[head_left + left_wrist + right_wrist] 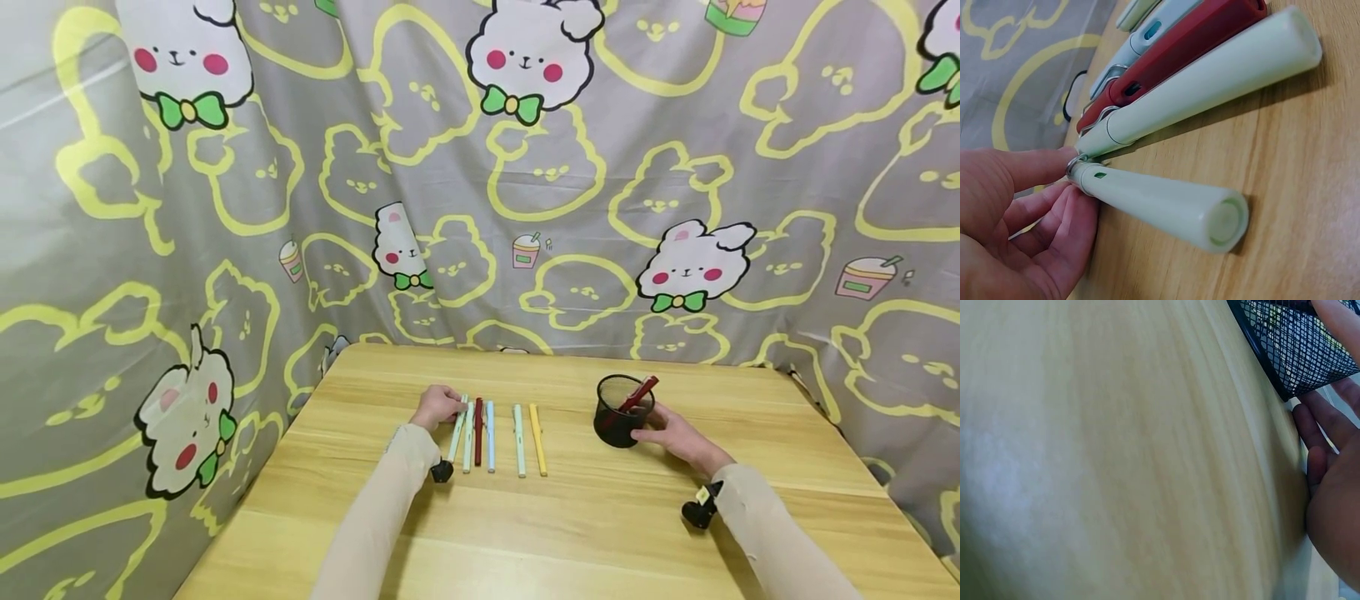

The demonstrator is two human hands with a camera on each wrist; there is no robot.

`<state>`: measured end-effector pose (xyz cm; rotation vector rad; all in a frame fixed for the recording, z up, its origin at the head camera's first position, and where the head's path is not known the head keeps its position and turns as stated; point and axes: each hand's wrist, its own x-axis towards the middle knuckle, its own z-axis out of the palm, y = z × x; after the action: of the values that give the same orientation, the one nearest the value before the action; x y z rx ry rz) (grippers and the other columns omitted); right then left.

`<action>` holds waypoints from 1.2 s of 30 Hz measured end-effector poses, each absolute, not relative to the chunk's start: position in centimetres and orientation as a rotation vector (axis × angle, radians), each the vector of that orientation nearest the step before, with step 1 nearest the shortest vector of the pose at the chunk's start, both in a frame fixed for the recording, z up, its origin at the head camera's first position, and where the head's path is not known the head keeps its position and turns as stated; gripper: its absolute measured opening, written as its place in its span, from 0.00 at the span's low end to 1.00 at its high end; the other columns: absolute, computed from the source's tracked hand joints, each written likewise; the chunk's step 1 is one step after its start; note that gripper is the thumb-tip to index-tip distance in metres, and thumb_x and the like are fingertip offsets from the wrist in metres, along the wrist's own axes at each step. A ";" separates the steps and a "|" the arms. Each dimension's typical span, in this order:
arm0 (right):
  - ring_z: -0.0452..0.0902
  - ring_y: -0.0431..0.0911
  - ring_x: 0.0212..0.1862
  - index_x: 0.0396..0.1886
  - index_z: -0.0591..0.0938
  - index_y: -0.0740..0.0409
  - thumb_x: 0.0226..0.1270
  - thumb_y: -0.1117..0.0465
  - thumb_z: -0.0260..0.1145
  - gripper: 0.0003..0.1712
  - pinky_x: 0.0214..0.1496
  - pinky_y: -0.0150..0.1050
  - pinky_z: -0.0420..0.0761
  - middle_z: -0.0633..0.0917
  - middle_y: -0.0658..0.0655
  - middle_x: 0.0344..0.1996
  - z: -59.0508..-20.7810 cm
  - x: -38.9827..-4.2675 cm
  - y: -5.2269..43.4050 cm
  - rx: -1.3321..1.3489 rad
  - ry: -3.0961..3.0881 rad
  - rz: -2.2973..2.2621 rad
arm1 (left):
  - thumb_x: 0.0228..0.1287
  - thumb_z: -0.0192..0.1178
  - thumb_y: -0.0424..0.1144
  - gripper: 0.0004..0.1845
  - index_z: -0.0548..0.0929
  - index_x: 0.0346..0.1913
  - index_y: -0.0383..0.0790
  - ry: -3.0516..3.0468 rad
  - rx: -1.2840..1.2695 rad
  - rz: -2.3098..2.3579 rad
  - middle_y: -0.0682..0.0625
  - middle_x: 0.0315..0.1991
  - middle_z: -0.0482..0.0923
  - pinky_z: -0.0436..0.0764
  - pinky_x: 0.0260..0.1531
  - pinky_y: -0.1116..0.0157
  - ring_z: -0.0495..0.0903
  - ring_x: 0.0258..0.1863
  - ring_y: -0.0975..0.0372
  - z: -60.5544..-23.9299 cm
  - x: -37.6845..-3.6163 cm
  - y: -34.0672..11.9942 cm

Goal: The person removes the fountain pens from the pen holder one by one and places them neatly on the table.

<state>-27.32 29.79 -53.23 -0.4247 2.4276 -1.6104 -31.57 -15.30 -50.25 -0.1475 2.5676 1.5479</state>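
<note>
**A:** What is the left hand doing?

**B:** Its thumb and fingers pinch the clip end of a pale green capped plastic pen, the leftmost in a row lying on the light wooden table. The pen looks barely raised, or not raised at all; I cannot tell which.

**A:** And beside it?

**B:** Just beside it lies a second pale green pen, then a dark red pen, a light blue pen, a mint pen and a yellow pen, all roughly parallel.

**A:** The right hand?

**B:** It rests against the right side of a black wire-mesh pen cup, fingers curved around its wall and base. A red pen leans inside the cup, which stands to the right of the row, apart from it.

**A:** Which step is this?

**B:** I judge it the start of picking up the leftmost pen. The next move calls for a firmer pinch, a clean lift clear of its neighbour, and a carry across to the steadied cup.
</note>
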 end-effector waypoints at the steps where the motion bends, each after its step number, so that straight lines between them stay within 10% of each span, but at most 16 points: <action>1: 0.56 0.66 0.66 0.67 0.64 0.62 0.62 0.56 0.68 0.38 0.63 0.63 0.57 0.69 0.69 0.62 -53.2 -27.3 29.8 -0.426 2.428 -1.612 | 0.57 0.67 0.31 0.08 0.81 0.38 0.31 2.569 -0.151 1.549 0.43 0.37 0.79 0.82 0.31 0.63 0.81 0.29 0.58 -50.3 -31.6 -15.3; 36: 0.62 0.64 0.63 0.66 0.65 0.63 0.61 0.57 0.69 0.37 0.59 0.50 0.65 0.73 0.68 0.59 -53.8 -27.3 29.8 -0.431 2.447 -1.621 | 0.57 0.66 0.32 0.11 0.80 0.40 0.29 2.520 -0.152 1.632 0.44 0.32 0.79 0.82 0.30 0.64 0.80 0.28 0.59 -50.4 -31.1 -16.0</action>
<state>-27.28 29.85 -53.84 -0.4306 2.4474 -1.6208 -31.07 -16.00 -50.39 -0.1516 2.5197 1.6318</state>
